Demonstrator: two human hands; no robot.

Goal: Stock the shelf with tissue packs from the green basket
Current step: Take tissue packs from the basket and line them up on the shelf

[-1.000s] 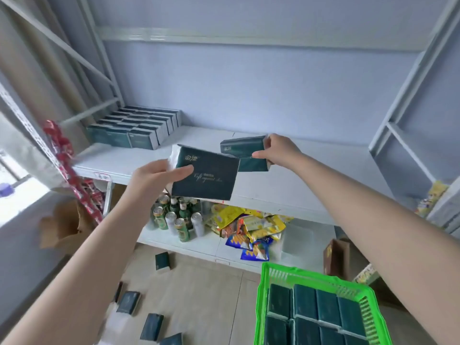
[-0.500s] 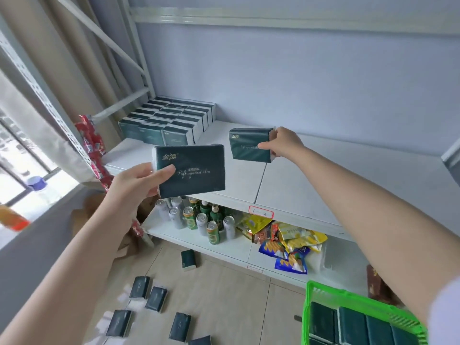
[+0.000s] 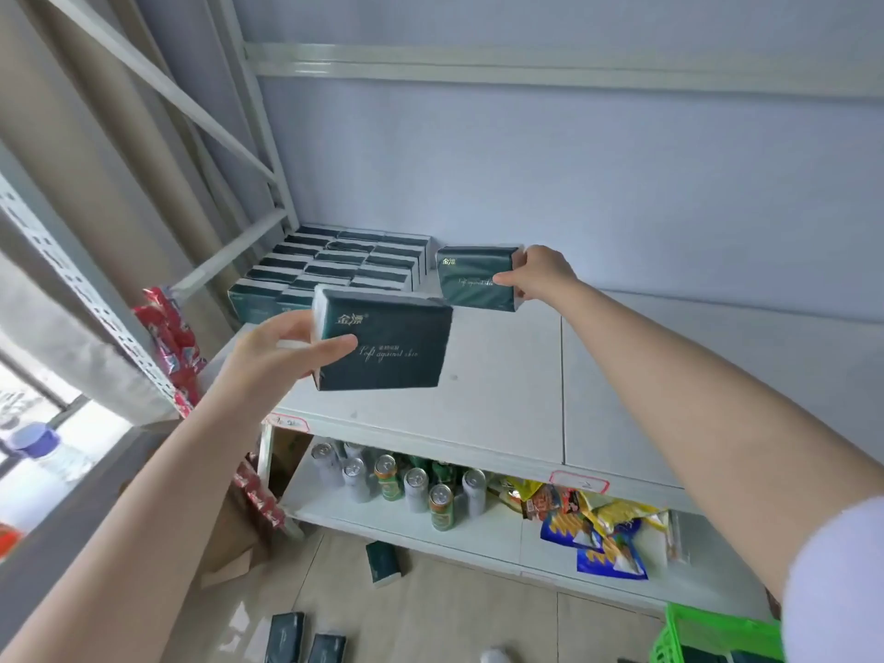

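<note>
Tissue packs (image 3: 335,268) are stacked in rows on the white shelf (image 3: 507,390), left of frame centre. One dark green pack (image 3: 390,349) is gripped by the left hand (image 3: 282,349), fingers curled round its left end, above the shelf front. A second pack (image 3: 473,279) is pinched at its right edge by the right hand (image 3: 543,275), just right of the rows; whether it rests on the shelf cannot be told. The green basket (image 3: 708,624) is cut off at the lower right corner. Cans (image 3: 416,485) and snack bags (image 3: 598,528) are seen on the lower shelf (image 3: 363,521).
</note>
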